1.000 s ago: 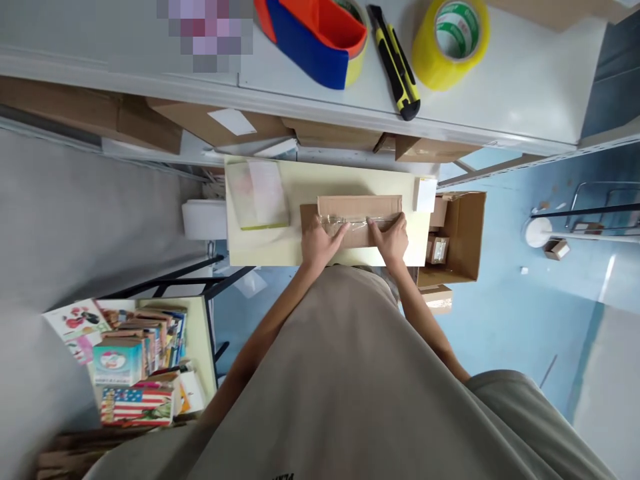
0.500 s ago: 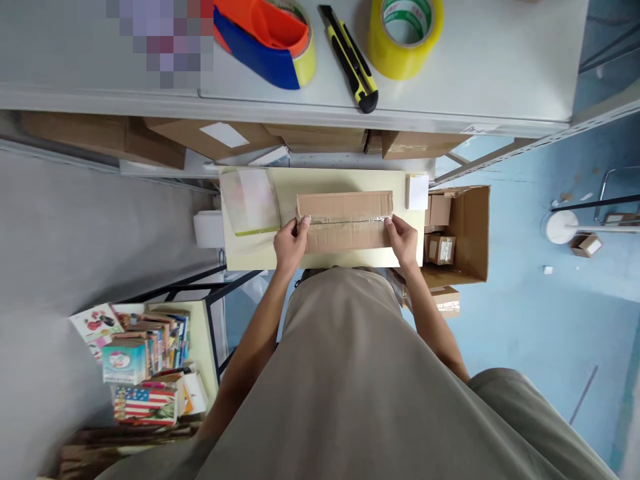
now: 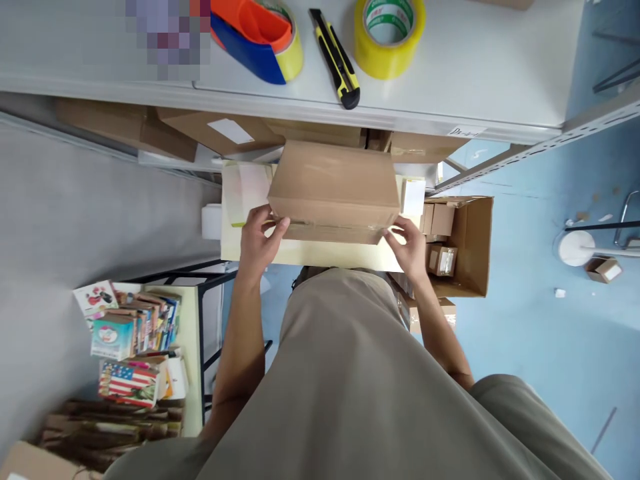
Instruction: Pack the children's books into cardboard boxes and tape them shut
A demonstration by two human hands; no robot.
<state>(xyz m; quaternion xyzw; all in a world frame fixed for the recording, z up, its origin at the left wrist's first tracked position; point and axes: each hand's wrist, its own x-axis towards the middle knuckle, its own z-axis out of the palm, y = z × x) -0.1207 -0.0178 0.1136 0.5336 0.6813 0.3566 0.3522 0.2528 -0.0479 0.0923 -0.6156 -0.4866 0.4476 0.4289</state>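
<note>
Two bare hands tilt a brown cardboard box [image 3: 334,183] up off a pale yellow desk [image 3: 310,253], seen from the head camera looking straight down. The left hand [image 3: 259,240] clasps the box's near left corner, thumb on top and fingers curled beneath, its grip grasping the cardboard; the forearm runs straight up from the lower frame. The right hand [image 3: 411,243] holds the near right corner the same way, fingers spread under the edge, elbow bent outward. A strip of clear tape shows along the box's near face. Above, on a grey shelf [image 3: 475,67], lie a tape dispenser [image 3: 253,37], a yellow utility knife [image 3: 335,57] and a yellow tape roll [image 3: 390,33]. An open carton [image 3: 470,247] stands on the blue floor just right of the desk.
</note>
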